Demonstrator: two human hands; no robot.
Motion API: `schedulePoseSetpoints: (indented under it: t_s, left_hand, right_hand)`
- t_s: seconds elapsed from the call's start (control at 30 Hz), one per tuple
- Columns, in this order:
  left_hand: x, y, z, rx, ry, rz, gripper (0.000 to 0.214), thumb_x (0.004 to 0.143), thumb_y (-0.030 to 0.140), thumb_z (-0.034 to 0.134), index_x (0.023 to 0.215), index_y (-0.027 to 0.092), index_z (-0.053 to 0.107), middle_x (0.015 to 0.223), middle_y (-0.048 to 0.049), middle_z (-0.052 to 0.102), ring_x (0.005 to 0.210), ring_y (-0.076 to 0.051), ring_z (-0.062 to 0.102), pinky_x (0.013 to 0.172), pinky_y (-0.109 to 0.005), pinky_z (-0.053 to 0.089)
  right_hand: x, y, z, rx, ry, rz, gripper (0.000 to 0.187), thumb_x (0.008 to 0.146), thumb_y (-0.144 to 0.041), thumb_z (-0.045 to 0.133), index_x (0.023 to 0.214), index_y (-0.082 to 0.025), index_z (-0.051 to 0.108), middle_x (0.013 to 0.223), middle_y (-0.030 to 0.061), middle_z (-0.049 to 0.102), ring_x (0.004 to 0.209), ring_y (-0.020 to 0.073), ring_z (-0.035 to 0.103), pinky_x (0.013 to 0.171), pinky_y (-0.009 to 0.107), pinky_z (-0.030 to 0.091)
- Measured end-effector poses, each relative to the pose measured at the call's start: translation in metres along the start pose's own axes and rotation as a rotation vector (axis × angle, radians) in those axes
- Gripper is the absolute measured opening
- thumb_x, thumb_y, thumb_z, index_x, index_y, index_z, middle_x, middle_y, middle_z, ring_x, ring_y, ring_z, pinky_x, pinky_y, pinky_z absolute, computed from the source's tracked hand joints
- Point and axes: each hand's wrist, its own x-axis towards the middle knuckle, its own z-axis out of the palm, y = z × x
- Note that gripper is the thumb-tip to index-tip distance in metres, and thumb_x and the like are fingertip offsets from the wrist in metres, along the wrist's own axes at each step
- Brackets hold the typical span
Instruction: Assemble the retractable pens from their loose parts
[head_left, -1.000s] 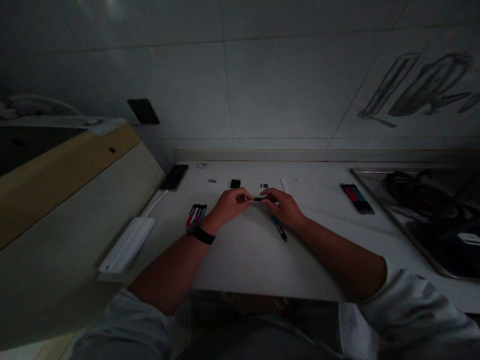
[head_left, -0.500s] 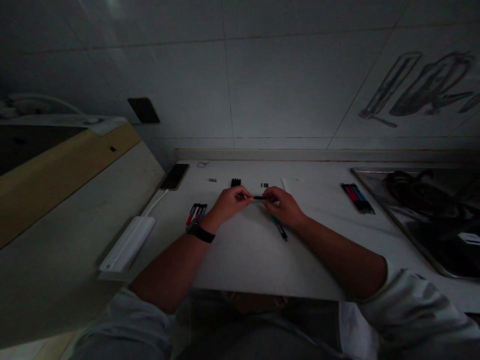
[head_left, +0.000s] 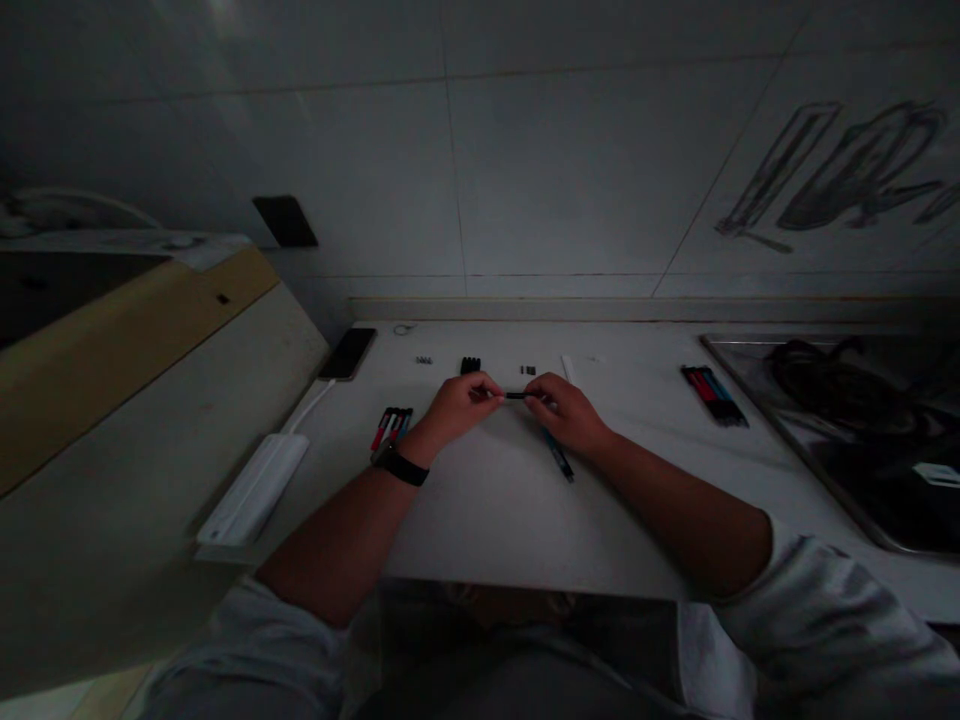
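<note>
Blk phone [head_left: 351, 354] w/ wht cable [head_left: 309, 407]

A phone [head_left: 352, 354] at the back left corner, a white box [head_left: 255, 490] along the left edge, pens [head_left: 713, 396] toward either side and small black pieces [head_left: 471, 366] near the back edge lie on a white counter [head_left: 480, 520].

— Class of premises?
— A kitchen. A steel-edged hob [head_left: 750, 365] with a dark burner [head_left: 825, 385] sits at the right end of the pale bench [head_left: 480, 520].
— Supporting findings?
— Large grey tiles [head_left: 555, 170] face the wall behind, above a low upstand [head_left: 555, 310] along the bench's rear edge. Utensil-like shapes [head_left: 840, 185] show on the tiles at right; whether hung or printed cannot be determined.
— Domestic or commercial?
— Cannot be established.
</note>
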Motion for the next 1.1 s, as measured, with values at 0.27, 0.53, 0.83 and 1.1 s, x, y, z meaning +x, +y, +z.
schedulePoseSetpoints:
  t_s: [0.27, 0.53, 0.83, 1.1]
  left_hand:
    - [-0.0003, 0.0013, -0.0006, 0.000, -0.012, -0.004, 0.008, 0.087, 0.023, 0.076, 0.092, 0.018, 0.073, 0.089, -0.0028, 0.074, 0.081, -0.015, 0.067, 0.076, -0.029, 0.053]
    - [0.0005, -0.0010, -0.0009, -0.004, -0.022, 0.005, 0.008, 0.087, 0.024, 0.075, 0.093, 0.018, 0.074, 0.089, -0.0028, 0.074, 0.081, -0.016, 0.068, 0.076, -0.029, 0.054]
    - [-0.0003, 0.0010, -0.0007, -0.008, -0.014, 0.005, 0.009, 0.087, 0.025, 0.076, 0.091, 0.018, 0.073, 0.088, -0.0023, 0.074, 0.079, -0.015, 0.067, 0.074, -0.028, 0.052]
    - [0.0000, 0.0003, -0.0004, -0.009, -0.023, 0.002, 0.009, 0.087, 0.026, 0.075, 0.092, 0.018, 0.073, 0.088, -0.0025, 0.074, 0.080, -0.015, 0.067, 0.074, -0.029, 0.052]
  right_hand:
    - [0.0000, -0.0026, -0.0015, 0.014, -0.007, 0.001, 0.012, 0.093, -0.027, 0.061, 0.105, -0.024, 0.060, 0.101, 0.0059, 0.065, 0.089, 0.0198, 0.066, 0.081, 0.036, 0.057]
    - [0.0003, -0.0001, -0.0021, 0.024, -0.020, 0.004, 0.023, 0.091, -0.030, 0.065, 0.112, -0.024, 0.061, 0.107, 0.0071, 0.066, 0.092, 0.0206, 0.066, 0.082, 0.037, 0.057]
    - [0.0009, -0.0031, -0.0042, -0.011, -0.031, -0.009, 0.016, 0.094, -0.032, 0.064, 0.108, -0.024, 0.062, 0.104, 0.0070, 0.066, 0.092, 0.0209, 0.066, 0.081, 0.036, 0.055]
    - [0.0008, -0.0025, -0.0036, -0.028, -0.029, -0.013, 0.009, 0.097, -0.031, 0.059, 0.102, -0.024, 0.062, 0.098, 0.0059, 0.065, 0.090, 0.0203, 0.065, 0.080, 0.035, 0.054]
